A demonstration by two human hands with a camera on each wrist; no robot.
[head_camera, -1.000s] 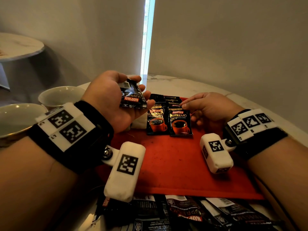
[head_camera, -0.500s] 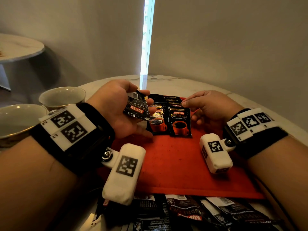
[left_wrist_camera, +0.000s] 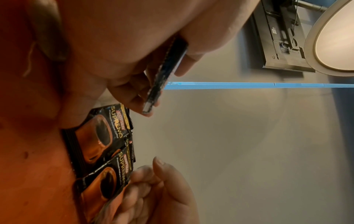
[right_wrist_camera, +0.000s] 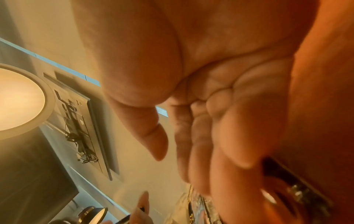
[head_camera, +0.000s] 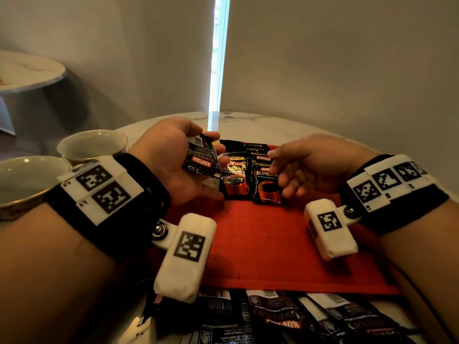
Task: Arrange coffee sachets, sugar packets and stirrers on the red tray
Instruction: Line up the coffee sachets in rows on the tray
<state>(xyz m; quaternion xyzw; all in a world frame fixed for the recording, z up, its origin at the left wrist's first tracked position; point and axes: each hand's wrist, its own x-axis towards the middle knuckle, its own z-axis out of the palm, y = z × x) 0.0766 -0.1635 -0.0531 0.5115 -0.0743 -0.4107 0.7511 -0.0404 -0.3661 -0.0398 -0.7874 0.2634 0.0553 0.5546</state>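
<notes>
My left hand (head_camera: 215,147) pinches a black Kopiko coffee sachet (head_camera: 201,157) between thumb and fingers, tilted and back side up, just above the far left of the red tray (head_camera: 260,244). The left wrist view shows that sachet (left_wrist_camera: 164,68) edge-on. Two rows of coffee sachets (head_camera: 234,180) lie overlapped at the tray's far end; the front pair (left_wrist_camera: 103,136) shows orange cups. My right hand (head_camera: 280,170) hovers over the right-hand sachet (head_camera: 267,187), fingers loosely extended and empty, index tip toward the held sachet. I see no sugar packets or stirrers.
A pile of loose black sachets (head_camera: 285,319) lies on the marble table (head_camera: 248,125) along the tray's near edge. Two pale bowls (head_camera: 92,145) (head_camera: 24,177) stand to the left. The near half of the tray is bare red surface.
My left hand has carried its sachet right and down toward the rows on the tray. My right hand has risen off the sachets and shifted left toward it.
</notes>
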